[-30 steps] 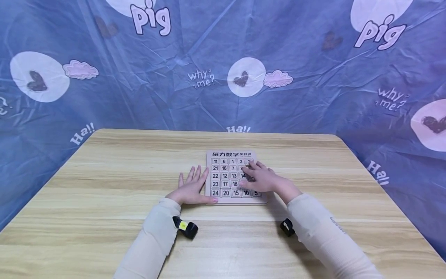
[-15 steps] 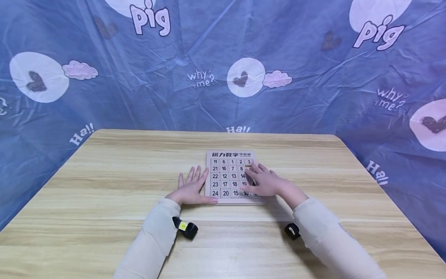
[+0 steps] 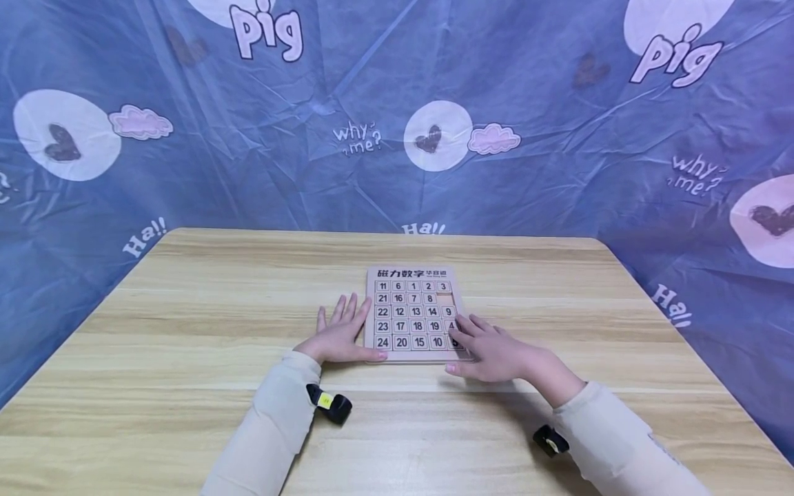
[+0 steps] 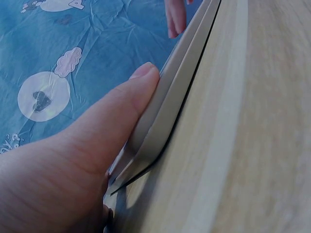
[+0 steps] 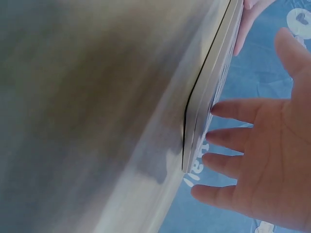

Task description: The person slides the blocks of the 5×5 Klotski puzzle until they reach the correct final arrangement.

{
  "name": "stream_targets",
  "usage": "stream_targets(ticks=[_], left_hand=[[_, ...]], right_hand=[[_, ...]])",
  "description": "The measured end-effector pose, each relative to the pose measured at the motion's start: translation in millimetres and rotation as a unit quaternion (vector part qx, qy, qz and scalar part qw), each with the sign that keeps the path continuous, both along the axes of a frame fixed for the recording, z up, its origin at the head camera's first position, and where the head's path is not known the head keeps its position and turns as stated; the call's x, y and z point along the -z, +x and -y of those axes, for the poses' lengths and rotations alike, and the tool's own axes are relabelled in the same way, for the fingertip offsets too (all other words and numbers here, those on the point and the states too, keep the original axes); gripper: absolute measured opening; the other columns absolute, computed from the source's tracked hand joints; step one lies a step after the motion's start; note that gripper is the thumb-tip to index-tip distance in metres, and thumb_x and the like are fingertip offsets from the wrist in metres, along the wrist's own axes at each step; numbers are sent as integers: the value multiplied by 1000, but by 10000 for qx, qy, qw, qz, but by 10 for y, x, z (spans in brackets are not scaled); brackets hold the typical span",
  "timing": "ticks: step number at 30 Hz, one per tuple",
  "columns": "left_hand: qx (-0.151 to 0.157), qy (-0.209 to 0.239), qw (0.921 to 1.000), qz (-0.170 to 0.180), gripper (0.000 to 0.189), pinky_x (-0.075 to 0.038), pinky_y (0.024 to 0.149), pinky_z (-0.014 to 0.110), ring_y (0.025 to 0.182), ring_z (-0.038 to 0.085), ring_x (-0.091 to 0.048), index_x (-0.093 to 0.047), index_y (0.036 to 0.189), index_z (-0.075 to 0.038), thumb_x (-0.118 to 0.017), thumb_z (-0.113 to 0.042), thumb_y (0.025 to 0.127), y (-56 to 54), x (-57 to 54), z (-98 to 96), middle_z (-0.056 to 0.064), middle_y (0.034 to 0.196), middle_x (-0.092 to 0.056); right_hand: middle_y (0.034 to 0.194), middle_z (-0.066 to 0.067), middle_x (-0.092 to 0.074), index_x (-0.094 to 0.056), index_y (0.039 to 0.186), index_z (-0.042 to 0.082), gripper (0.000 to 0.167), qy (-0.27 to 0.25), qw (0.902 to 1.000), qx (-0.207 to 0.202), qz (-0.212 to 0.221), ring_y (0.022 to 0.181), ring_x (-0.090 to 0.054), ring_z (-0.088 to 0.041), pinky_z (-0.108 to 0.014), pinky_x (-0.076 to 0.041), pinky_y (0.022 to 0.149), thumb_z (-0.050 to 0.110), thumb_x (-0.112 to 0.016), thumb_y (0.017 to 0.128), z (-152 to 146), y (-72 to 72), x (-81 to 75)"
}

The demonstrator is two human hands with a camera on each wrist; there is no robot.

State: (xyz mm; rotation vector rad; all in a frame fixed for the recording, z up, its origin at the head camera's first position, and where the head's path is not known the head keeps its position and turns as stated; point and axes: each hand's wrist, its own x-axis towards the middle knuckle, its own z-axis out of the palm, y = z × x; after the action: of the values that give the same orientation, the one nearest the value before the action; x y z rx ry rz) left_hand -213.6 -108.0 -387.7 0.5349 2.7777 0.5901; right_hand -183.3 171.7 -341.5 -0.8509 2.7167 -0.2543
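A pale number sliding puzzle [image 3: 409, 356] lies flat in the head view, its numbered tiles in a grid under a printed title. One slot [image 3: 444, 299] in the second row, at the right edge, holds no tile, between the 3 tile [image 3: 443, 286] and the 9 tile [image 3: 448, 312]. My left hand [image 3: 340, 339] is spread along the puzzle's left side, thumb [image 4: 143, 82] resting on its near left corner. Over the lower right part, my right hand [image 3: 499, 353] has its fingers extended, partly hiding the 4 and 5 tiles. Whether its fingertips touch them I cannot tell.
The puzzle sits on a light wood-grain table [image 3: 186, 386] with rounded far corners. Behind the table hangs a blue printed cloth [image 3: 279, 179]. A black wrist-camera mount [image 3: 335, 406] sits by the left sleeve, another mount [image 3: 550, 441] by the right.
My right hand has moved right and toward me, off the middle right tiles, uncovering the slot and the 9 and 19 tiles. The left hand has stayed in place.
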Motion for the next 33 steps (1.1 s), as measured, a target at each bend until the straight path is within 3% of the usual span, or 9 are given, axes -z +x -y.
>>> stream_targets(ticks=[7,33], left_hand=[[-6,-23,10000,20,110,17,93,51,125,25,17,1,139,-17,-53,-71,60,-4,-3,7,12,141,11],[25,7,10000,-2,110,15,93,52,126,28,14,-1,139,-16,-55,-70,61,8,-36,-3,14,141,8]], right_hand=[[139,-21,-15,-33,131,1,80,-48,10000,-8,57,123,-11,-42,-62,-13,91,61,-40,79,-10,40,13],[139,-22,-14,-31,133,4,79,26,9995,227,-203,124,-9,-42,-61,-14,91,59,-44,79,10,-178,83]])
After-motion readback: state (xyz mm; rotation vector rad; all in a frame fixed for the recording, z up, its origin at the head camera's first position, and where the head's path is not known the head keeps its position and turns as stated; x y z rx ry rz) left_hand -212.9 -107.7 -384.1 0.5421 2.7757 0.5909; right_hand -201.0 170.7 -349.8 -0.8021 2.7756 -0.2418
